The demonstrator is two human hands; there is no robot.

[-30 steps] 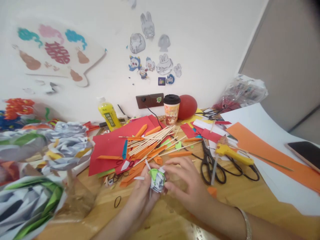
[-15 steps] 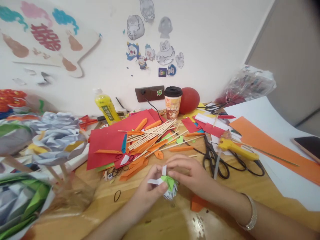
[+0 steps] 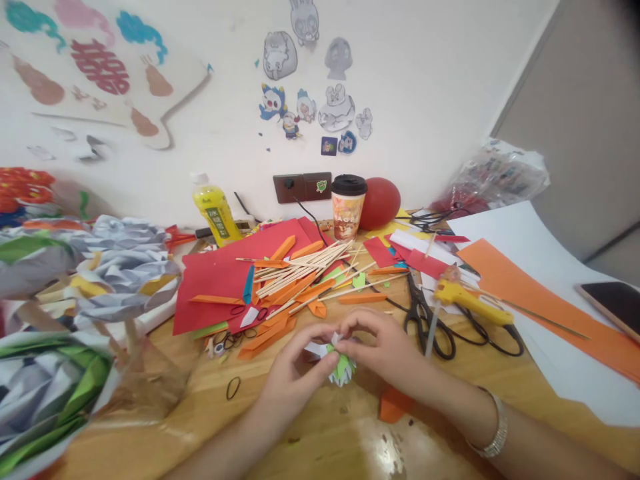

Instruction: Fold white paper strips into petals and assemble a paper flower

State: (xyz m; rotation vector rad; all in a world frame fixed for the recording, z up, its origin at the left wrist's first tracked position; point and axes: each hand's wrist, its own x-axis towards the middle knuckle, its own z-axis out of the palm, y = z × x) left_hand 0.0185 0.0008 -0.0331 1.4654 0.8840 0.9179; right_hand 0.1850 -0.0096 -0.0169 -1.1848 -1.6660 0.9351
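Observation:
My left hand [image 3: 295, 370] and my right hand [image 3: 383, 350] meet over the wooden table [image 3: 320, 433], both closed on a small folded paper piece [image 3: 340, 365] in white and green. The fingertips of both hands pinch its top. The right wrist wears a silver bracelet [image 3: 493, 430]. Just beyond the hands lies a heap of wooden sticks [image 3: 305, 273] and orange paper strips [image 3: 280, 320] on red paper sheets [image 3: 220, 280].
Black scissors [image 3: 425, 320] and a yellow glue gun [image 3: 470, 301] lie right of the hands. A paper cup [image 3: 349, 215], yellow bottle [image 3: 214, 212] and red balloon [image 3: 381, 202] stand by the wall. Large folded paper flowers [image 3: 75, 293] fill the left; a phone [image 3: 613, 303] rests far right.
The paper piece has been turned and lowered toward the table. Both hands shifted slightly right, and their fingertips have come together on its top.

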